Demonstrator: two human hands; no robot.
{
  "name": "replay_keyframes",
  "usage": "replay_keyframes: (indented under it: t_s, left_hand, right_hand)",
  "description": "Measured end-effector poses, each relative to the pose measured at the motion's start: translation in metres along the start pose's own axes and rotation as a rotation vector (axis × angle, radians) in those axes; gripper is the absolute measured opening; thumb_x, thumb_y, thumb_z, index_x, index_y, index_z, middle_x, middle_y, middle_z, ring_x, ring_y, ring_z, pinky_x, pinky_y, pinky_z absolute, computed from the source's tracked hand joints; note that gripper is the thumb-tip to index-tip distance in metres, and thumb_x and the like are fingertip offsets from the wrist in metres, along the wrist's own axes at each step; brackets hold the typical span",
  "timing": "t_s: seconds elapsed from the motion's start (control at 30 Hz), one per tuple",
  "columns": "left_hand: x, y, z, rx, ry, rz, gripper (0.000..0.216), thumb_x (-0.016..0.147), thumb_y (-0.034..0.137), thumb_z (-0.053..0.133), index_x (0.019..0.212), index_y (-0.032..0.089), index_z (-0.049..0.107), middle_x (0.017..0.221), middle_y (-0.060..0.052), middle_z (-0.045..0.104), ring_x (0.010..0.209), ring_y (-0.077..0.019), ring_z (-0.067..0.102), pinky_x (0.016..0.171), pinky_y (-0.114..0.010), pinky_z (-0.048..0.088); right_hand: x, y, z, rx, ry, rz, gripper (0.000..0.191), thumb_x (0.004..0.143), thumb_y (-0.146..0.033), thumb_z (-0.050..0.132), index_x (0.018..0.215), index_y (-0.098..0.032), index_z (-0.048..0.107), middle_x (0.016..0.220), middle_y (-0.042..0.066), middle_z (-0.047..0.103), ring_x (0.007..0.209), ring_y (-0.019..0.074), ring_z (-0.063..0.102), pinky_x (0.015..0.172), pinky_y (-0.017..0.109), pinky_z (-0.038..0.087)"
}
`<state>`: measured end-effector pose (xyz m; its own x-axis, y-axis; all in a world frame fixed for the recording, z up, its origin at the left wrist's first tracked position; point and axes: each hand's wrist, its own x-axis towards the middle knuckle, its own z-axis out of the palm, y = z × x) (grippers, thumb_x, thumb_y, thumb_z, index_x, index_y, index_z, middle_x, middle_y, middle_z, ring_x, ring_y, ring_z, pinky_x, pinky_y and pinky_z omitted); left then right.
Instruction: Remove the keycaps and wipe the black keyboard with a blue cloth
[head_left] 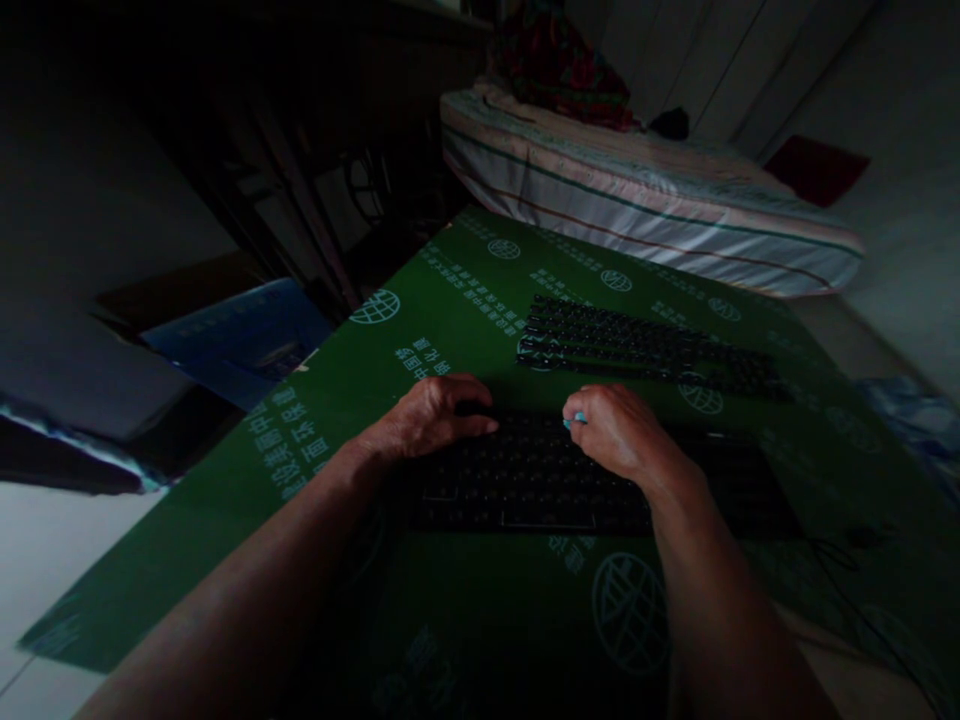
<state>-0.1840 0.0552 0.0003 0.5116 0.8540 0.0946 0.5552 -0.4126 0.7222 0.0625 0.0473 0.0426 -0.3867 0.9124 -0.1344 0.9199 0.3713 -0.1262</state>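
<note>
A black keyboard (525, 480) lies on a green printed sheet (450, 310) in front of me. My left hand (431, 415) rests on its upper left corner with the fingers curled over the edge. My right hand (619, 430) sits on the upper middle of the same keyboard, fingers pinched on a small light-blue object (576, 420) that I cannot name. A second black keyboard (637, 345) lies further back on the sheet, untouched.
A striped mattress (645, 200) with red cloth (562, 65) on it lies beyond the sheet. A blue box (240, 335) sits at the left in shadow. A thin black cable (847, 550) trails at the right. The room is dim.
</note>
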Motion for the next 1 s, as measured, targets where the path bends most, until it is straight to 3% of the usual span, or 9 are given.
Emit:
replay_keyframes:
  t_s: [0.23, 0.47, 0.67, 0.8, 1.0]
  left_hand:
    - [0.0, 0.001, -0.001, 0.007, -0.015, -0.006, 0.025, 0.081, 0.039, 0.064, 0.093, 0.017, 0.067, 0.099, -0.004, 0.065, 0.091, -0.018, 0.063, 0.083, -0.028, 0.049]
    - [-0.001, 0.004, -0.001, -0.004, 0.005, -0.008, 0.025, 0.081, 0.04, 0.065, 0.091, 0.017, 0.067, 0.098, -0.005, 0.066, 0.092, -0.0183, 0.063, 0.084, -0.028, 0.05]
    - [0.0, 0.002, -0.001, 0.009, -0.009, 0.005, 0.025, 0.081, 0.04, 0.064, 0.091, 0.018, 0.067, 0.097, -0.004, 0.066, 0.09, -0.0177, 0.063, 0.083, -0.027, 0.05]
    - [-0.001, 0.001, -0.001, 0.02, 0.0, 0.015, 0.026, 0.082, 0.041, 0.063, 0.093, 0.018, 0.067, 0.098, -0.004, 0.066, 0.091, -0.0177, 0.063, 0.083, -0.028, 0.05]
    - [-0.001, 0.002, -0.001, 0.013, 0.0, 0.0, 0.025, 0.081, 0.04, 0.064, 0.092, 0.017, 0.068, 0.099, -0.005, 0.066, 0.09, -0.0179, 0.064, 0.083, -0.028, 0.051]
  right_hand:
    - [-0.001, 0.006, -0.001, 0.129, 0.053, 0.013, 0.021, 0.077, -0.012, 0.055, 0.082, -0.019, 0.073, 0.086, 0.005, 0.072, 0.08, 0.0163, 0.064, 0.069, 0.024, 0.04]
    - [-0.001, 0.004, -0.001, 0.046, 0.0, 0.01, 0.023, 0.072, -0.007, 0.055, 0.079, -0.02, 0.073, 0.084, 0.004, 0.072, 0.078, 0.0168, 0.063, 0.066, 0.024, 0.039]
    - [-0.001, 0.009, -0.001, 0.084, 0.062, 0.002, 0.022, 0.078, -0.013, 0.054, 0.083, -0.02, 0.074, 0.085, 0.005, 0.072, 0.079, 0.0164, 0.063, 0.068, 0.024, 0.04]
    - [0.002, 0.0, 0.002, 0.038, 0.029, -0.028, 0.023, 0.077, -0.013, 0.054, 0.084, -0.02, 0.074, 0.083, 0.005, 0.071, 0.077, 0.0172, 0.063, 0.066, 0.025, 0.039]
    - [-0.002, 0.012, -0.002, 0.055, 0.05, 0.053, 0.023, 0.075, -0.011, 0.055, 0.083, -0.021, 0.074, 0.084, 0.005, 0.073, 0.08, 0.0171, 0.065, 0.07, 0.024, 0.042]
